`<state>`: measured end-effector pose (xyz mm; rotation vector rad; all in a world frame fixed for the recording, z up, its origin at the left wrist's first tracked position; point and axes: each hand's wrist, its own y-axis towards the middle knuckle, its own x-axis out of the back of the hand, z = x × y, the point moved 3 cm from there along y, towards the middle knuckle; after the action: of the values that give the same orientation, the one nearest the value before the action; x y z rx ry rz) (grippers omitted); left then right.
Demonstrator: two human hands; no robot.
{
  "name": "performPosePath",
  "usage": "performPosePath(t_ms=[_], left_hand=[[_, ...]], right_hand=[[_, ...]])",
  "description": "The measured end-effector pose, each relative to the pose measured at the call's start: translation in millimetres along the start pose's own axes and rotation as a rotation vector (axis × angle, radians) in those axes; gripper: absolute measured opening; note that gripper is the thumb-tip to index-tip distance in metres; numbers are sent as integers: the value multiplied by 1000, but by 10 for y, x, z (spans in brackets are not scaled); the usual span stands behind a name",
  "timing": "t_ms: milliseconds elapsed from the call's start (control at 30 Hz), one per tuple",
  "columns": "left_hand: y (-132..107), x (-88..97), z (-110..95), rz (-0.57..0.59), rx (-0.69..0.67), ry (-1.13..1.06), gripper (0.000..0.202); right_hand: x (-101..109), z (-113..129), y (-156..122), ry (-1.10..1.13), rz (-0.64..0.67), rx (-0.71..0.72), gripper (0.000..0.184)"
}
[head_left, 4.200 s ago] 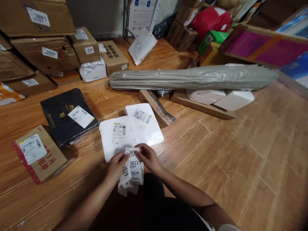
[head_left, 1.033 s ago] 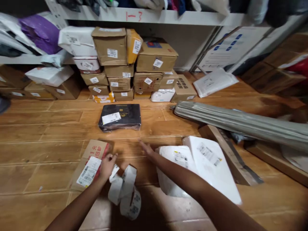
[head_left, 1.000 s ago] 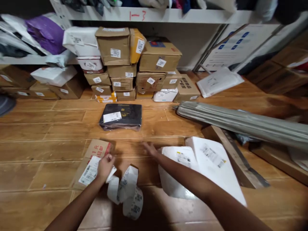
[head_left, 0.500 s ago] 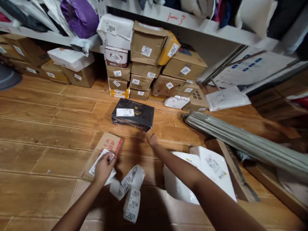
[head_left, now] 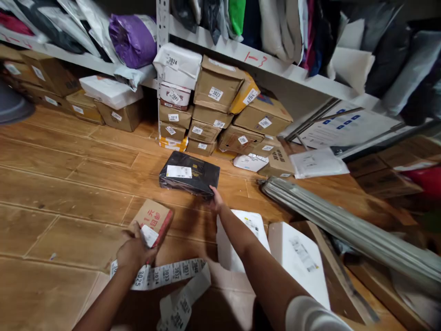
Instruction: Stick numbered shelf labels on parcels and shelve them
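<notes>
Thumb and fingers of a person's right hand are clamped on the near right corner of a black box, which lies at 10 o'clock from the hand, its top bearing a white label; whether that corner is raised from the wooden floor cannot be told. The left hand, fingers spread apart, reaches over the near end of a tan box with red lettering at 1 o'clock from it; how firmly the fingers hold cannot be told. A strip of number stickers, 3033 among them, passes by the left wrist toward 4 o'clock, then curls back toward the camera. Between 4 and 5 o'clock from the right hand, partly behind the forearm, sits a white parcel, with a second white package just beside it. A long grey-green roll stretches at 3 o'clock. Farther out, stacked cartons marked 3023 and other numbers stand at 12 o'clock, near a white shelf marked 1-3 in red, while a purple bag rests at 11 o'clock
</notes>
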<state>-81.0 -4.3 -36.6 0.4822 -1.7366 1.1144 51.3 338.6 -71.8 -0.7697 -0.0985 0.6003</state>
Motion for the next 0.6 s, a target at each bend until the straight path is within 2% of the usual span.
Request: performPosePath(t_ms=[100,167,233,300,367,433,500,567,600], left_hand=[[-34,20,41,23,-50,24,114],[-77,34,21,38,-134,63,110],[-109,43,-45,68,-244,120,108],[-101,54,-154,131,-367,172,110],[-41,106,-313,202,-479,127,107],[66,255,-532,192,-511,-120,90],[178,486,-790,95,-397,-501,73],[229,722,-1094,4,-258,-799,77],[228,826,-1265,-6,-223,-895,81]], right_hand=[[-18,44,56,58,29,-5,31],[-39,134,42,60,47,-20,29],[-20,317,-15,46,66,-19,26],[92,584,-126,32,83,7,22],[321,858,-301,24,106,30,15],[638,1043,-536,29,143,21,9],[992,1091,-803,47,185,-30,7],[1336,1046,-1061,85,217,-88,7],[1497,1014,-1175,109,228,-111,8]])
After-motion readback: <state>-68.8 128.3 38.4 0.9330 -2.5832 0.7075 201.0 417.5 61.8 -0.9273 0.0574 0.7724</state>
